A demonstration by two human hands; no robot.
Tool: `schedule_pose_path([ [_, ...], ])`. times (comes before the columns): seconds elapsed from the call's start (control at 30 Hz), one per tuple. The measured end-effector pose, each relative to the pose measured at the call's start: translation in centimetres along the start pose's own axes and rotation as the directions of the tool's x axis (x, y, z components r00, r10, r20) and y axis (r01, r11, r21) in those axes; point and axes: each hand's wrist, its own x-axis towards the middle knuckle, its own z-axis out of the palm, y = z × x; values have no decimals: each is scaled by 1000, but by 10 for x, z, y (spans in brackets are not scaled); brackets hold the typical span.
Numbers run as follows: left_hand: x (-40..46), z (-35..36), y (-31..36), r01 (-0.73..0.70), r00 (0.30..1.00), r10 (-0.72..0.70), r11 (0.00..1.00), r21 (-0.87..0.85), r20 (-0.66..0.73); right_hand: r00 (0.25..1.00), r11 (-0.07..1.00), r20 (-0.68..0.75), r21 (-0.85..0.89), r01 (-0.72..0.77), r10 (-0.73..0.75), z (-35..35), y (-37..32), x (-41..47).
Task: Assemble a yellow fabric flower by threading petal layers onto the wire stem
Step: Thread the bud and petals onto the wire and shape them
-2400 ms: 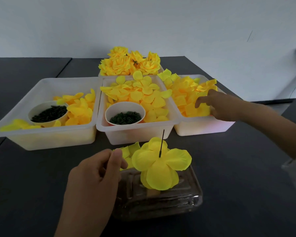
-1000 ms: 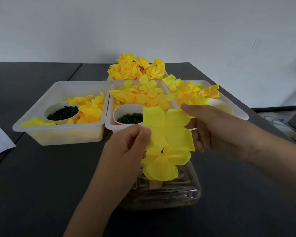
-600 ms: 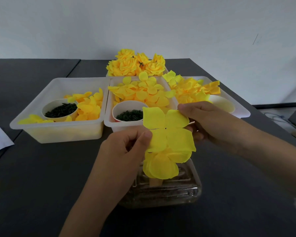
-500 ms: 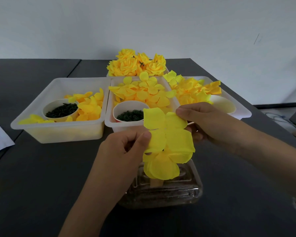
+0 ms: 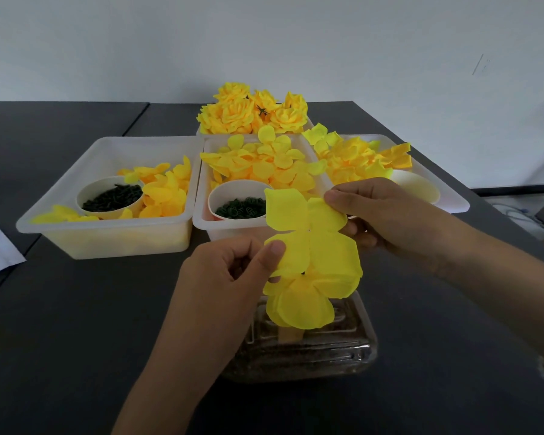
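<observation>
Left hand (image 5: pixel 230 271), right hand (image 5: pixel 387 218), pinching petal layer (image 5: pixel 311 240) between

Both forearms reach in from the near edge and meet at the middle. The left hand (image 5: pixel 233 271) pinches the petal layer (image 5: pixel 311 243) between thumb and curled fingers at its left edge. The right hand (image 5: pixel 387 221) pinches its upper right edge, fingers curled behind.

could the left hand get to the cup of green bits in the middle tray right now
Probably not without letting go: the left hand pinches the petal layer, which hangs right before the cup. Nothing else blocks the way.
</observation>
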Motion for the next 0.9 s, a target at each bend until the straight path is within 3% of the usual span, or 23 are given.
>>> schedule_pose_path([
  [0.7,6,3,7,5,1000,-5,1000,11,9,1000,999,-11,-40,-24,24,-10,8,0],
  [0.9,-1,0,-2,58,998,-61,991,124,19,999,983,-35,-181,-26,20,-4,12,1],
])
